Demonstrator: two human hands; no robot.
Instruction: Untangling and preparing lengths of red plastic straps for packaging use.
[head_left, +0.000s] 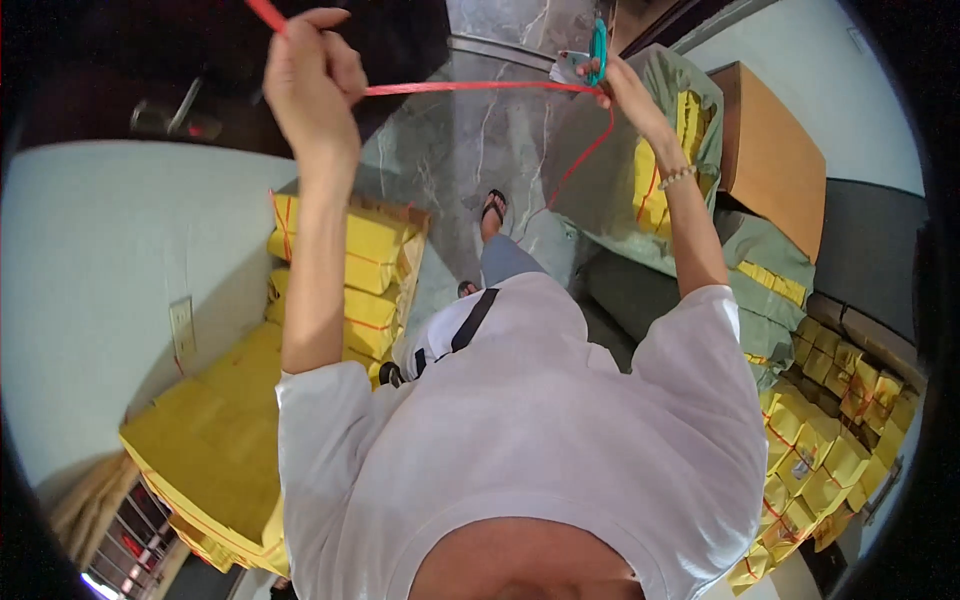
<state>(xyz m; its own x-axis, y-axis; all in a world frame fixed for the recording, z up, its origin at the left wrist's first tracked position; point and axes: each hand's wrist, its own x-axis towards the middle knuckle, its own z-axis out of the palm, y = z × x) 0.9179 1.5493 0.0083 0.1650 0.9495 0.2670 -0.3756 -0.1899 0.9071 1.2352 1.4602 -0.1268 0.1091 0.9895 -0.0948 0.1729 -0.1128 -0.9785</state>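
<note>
Your left fingers [346, 66] are curled around one red cord [460, 87]; your right fingers [618, 74] pinch it beside one teal loop [598, 45]. Between them it spans taut over floor [420, 165]. Edges right of your right fingers: one green wrap [668, 68], one box [775, 160].

No writing, label or number can be read here

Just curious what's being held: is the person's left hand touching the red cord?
Touching. The head view shows the red cord running into the curled left hand and out on its other side.
</note>
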